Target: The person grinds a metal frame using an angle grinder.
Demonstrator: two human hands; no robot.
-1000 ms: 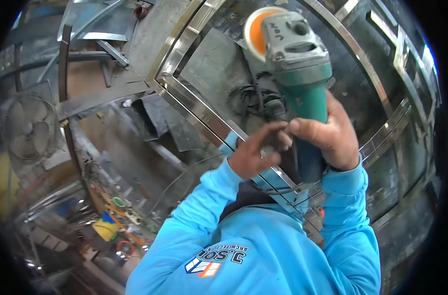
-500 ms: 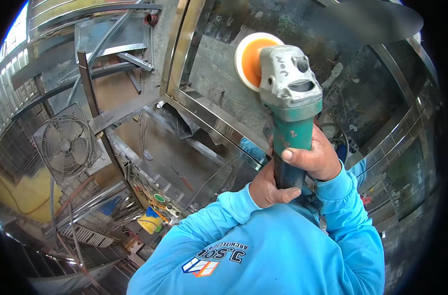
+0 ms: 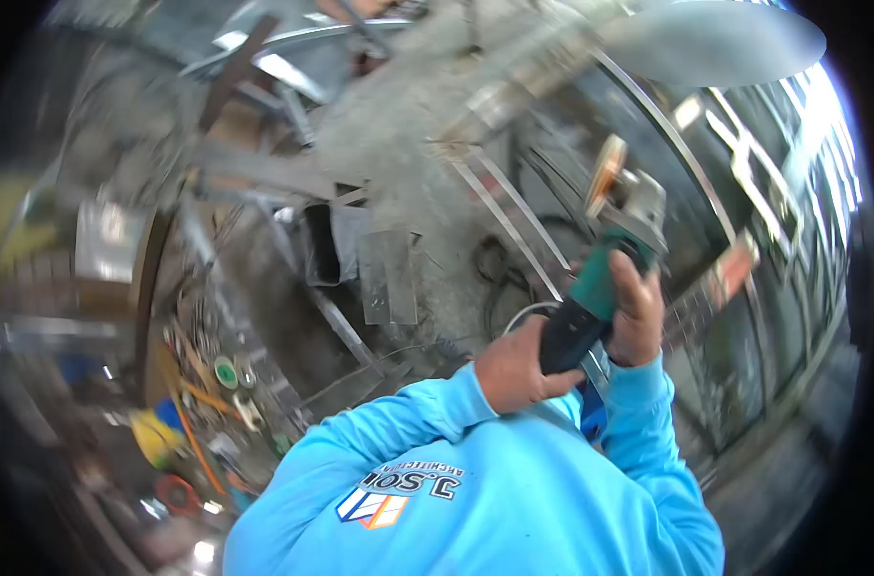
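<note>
An angle grinder (image 3: 598, 285) with a green and dark body slants up and to the right in front of my chest. My left hand (image 3: 521, 369) is wrapped around its dark rear end. My right hand (image 3: 636, 312) grips the green body from the right, thumb along the top. The metal gear head (image 3: 645, 209) points away from me. An orange and white disc (image 3: 606, 176) on the head is seen nearly edge-on and touches no surface. Motion blur hides whether the disc spins. Some of my fingers are hidden behind the grinder.
Shiny metal frames (image 3: 725, 202) lie at the right. Metal bars (image 3: 293, 48) and a rusty upright (image 3: 158, 254) stand at the left. Loose tools and a yellow container (image 3: 155, 437) clutter the lower left. A cable (image 3: 523, 312) loops behind the grinder.
My view has turned and blurred. Both hands stay on the grinder, which has tilted rightward and sits farther from the metal frame. Its disc has gone from face-on to nearly edge-on.
</note>
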